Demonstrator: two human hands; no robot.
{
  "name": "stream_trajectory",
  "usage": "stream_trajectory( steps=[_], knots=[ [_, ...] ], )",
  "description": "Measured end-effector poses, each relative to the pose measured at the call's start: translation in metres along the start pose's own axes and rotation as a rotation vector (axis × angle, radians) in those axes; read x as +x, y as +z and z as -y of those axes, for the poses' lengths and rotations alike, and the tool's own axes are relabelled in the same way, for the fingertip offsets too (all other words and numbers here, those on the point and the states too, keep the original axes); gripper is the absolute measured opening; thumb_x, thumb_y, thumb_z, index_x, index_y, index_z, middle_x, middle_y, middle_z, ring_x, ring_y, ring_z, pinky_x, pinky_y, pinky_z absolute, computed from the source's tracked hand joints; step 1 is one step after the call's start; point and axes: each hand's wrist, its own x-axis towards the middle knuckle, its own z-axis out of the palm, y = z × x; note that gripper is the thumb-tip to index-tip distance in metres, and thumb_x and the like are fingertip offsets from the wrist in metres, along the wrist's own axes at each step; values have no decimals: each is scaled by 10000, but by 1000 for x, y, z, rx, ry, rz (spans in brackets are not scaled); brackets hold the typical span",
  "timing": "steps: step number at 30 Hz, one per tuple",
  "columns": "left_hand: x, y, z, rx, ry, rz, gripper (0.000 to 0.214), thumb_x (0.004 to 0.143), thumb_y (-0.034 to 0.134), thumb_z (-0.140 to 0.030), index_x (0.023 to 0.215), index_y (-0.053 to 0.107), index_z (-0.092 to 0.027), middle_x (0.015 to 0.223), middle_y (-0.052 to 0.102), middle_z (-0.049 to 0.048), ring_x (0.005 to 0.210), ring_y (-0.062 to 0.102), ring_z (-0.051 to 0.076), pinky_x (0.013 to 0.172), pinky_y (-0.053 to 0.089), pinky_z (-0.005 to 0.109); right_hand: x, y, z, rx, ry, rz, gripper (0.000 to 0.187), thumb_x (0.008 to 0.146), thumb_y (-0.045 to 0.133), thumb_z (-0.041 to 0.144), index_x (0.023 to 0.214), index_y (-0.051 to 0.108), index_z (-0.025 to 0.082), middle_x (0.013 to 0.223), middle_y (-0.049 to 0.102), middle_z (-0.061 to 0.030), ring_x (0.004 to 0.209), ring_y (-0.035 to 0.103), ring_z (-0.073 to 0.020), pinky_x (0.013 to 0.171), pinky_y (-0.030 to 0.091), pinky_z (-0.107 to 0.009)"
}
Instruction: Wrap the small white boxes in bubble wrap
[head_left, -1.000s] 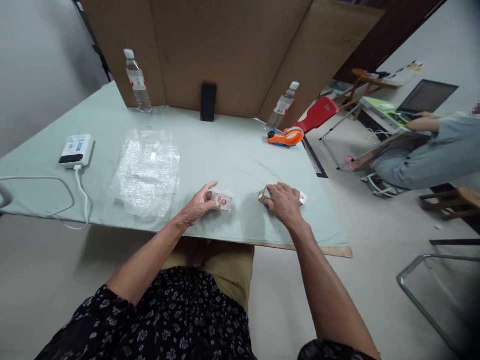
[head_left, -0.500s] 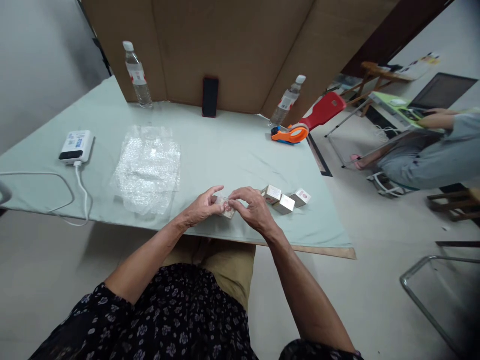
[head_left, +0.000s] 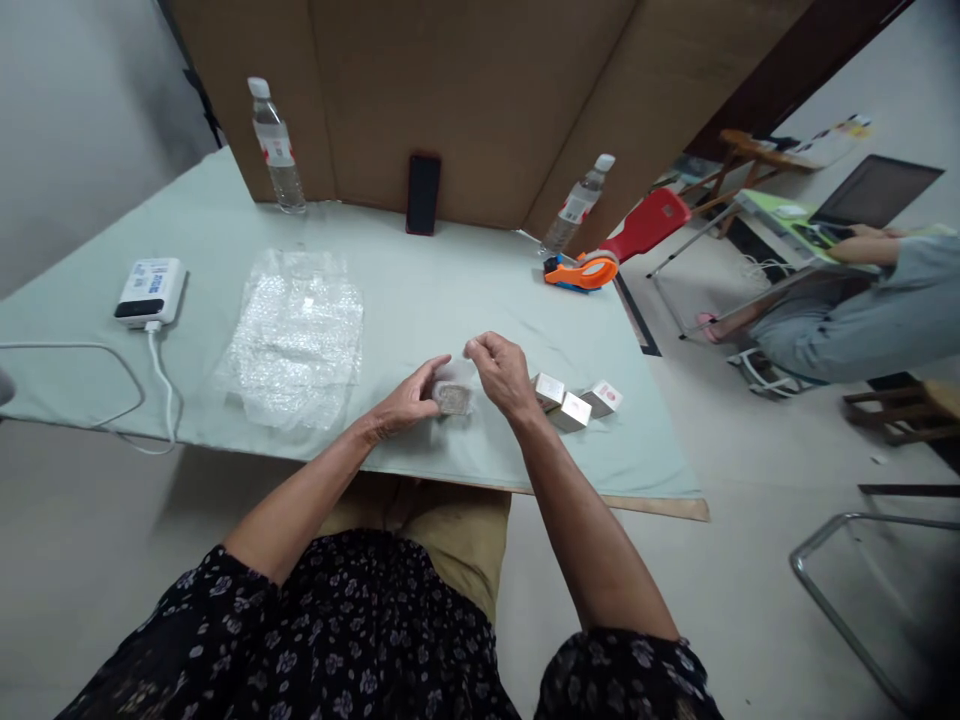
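Note:
Near the table's front edge, a small box (head_left: 453,399) sits in clear plastic wrap, its top greyish brown and blurred. Around its left side curve the thumb and fingers of my left hand (head_left: 411,397), closed on it. My right hand (head_left: 501,372) is raised just beyond the box's right side, fingertips pinched together. A faint see-through film shows between box and fingertips; whether the pinch holds it, I cannot make out. To the right of that hand stand several small pale boxes (head_left: 574,411) close together.
Bubble wrap sheets (head_left: 296,330) lie left. Beyond are a white power bank (head_left: 152,292) with a cable, two water bottles (head_left: 283,165) (head_left: 576,208), a phone (head_left: 423,195) against a cardboard panel (head_left: 465,90), and an orange tape dispenser (head_left: 585,272). A person (head_left: 885,300) sits at right.
My right hand has moved from the box's top, up and away from me, fingers pinched. The box's greyish-brown top now shows where a red-marked face was. My left hand stays at the box.

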Motion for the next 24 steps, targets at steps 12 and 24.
stream_trajectory(
  steps=[12,24],
  knots=[
    [27,11,12,-98,-71,-496,164,717,636,-301,728,647,-138,618,556,-38,609,468,102,623,388,231,51,-6,-6,28,9,-175,215,853,492,355,699,540,212,650,510,30,674,486,-143,681,404,-288],
    [28,13,6,-174,-103,-549,275,743,641,-365,598,514,-169,526,420,-66,497,365,73,504,296,208,-41,25,-25,-65,215,-189,230,817,527,428,752,587,215,759,663,-62,771,613,-223,778,468,-376]
  ],
)
